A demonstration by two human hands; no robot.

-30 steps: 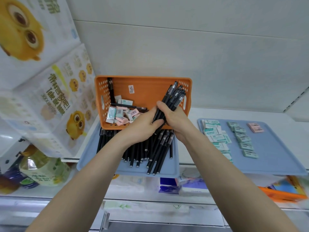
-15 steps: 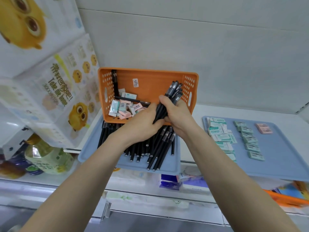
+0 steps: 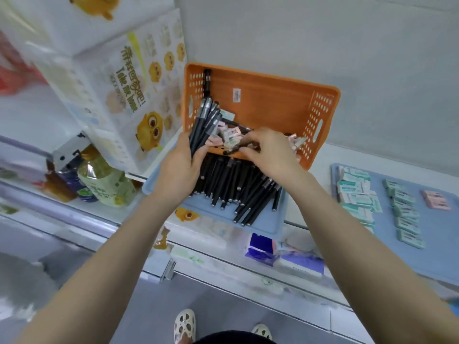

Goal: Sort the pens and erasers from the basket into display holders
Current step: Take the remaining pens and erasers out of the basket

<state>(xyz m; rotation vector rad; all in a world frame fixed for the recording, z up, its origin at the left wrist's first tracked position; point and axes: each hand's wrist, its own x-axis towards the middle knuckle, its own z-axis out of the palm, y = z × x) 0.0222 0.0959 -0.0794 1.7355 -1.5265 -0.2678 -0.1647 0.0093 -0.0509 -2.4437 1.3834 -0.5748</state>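
An orange basket (image 3: 273, 105) stands on the shelf with several erasers (image 3: 231, 134) and one upright pen (image 3: 207, 79) in it. My left hand (image 3: 180, 167) grips a bundle of black pens (image 3: 205, 122) at the basket's left front corner. My right hand (image 3: 268, 150) reaches over the basket's front edge and pinches a single black pen (image 3: 234, 149). Below the basket, a blue tray (image 3: 270, 223) holds many black pens (image 3: 238, 189). A second blue tray (image 3: 442, 244) on the right holds rows of green erasers (image 3: 357, 192) and a pink eraser (image 3: 436, 199).
Large printed tissue packs (image 3: 129, 90) stand left of the basket. A bottle (image 3: 104, 180) sits on the lower left shelf. Packaged goods (image 3: 285, 254) lie on the shelf under the trays. My feet (image 3: 185, 324) show on the floor below.
Both hands held the pen bundle together before. Now my left hand holds the bundle alone, moved to the left, and my right hand has let go and picks a single pen in the basket.
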